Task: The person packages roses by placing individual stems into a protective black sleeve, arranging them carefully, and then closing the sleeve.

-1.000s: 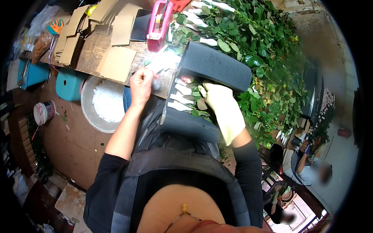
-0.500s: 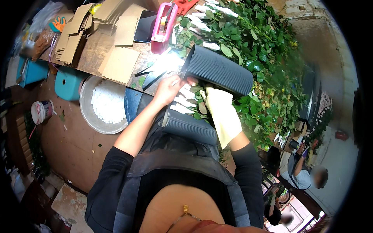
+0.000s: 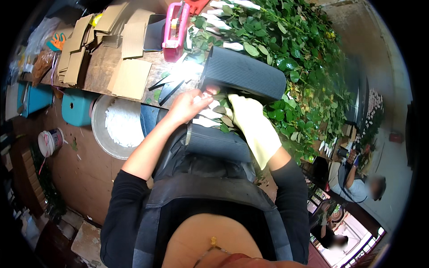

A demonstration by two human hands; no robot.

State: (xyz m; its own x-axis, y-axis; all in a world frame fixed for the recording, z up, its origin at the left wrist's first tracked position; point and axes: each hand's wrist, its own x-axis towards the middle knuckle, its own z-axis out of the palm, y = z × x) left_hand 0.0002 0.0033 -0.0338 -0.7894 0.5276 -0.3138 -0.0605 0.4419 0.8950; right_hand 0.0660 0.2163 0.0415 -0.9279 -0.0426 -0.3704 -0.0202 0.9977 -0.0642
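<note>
A bunch of flower stems with white-wrapped buds [image 3: 210,107] lies against my lap, between two dark corrugated sheets [image 3: 243,73]; the nearer sheet [image 3: 219,144] curves under the stems. My bare left hand [image 3: 185,106] reaches in from the left, its fingertips pinched on the white-wrapped buds. My right hand [image 3: 254,129], in a pale yellow glove, lies along the bunch and holds it down, fingers pointing to the upper left.
A pink tape dispenser [image 3: 173,31], dark blades [image 3: 167,88] and cardboard pieces [image 3: 132,78] lie on the wooden table. Leafy stems [image 3: 295,49] pile up at the right. Below the table are a metal basin [image 3: 100,134], a teal stool [image 3: 78,107] and a small bucket [image 3: 50,141]. A person [image 3: 357,184] sits far right.
My left hand left the table near the blades and moved right to the white-wrapped buds. The gloved right hand stayed on the bunch.
</note>
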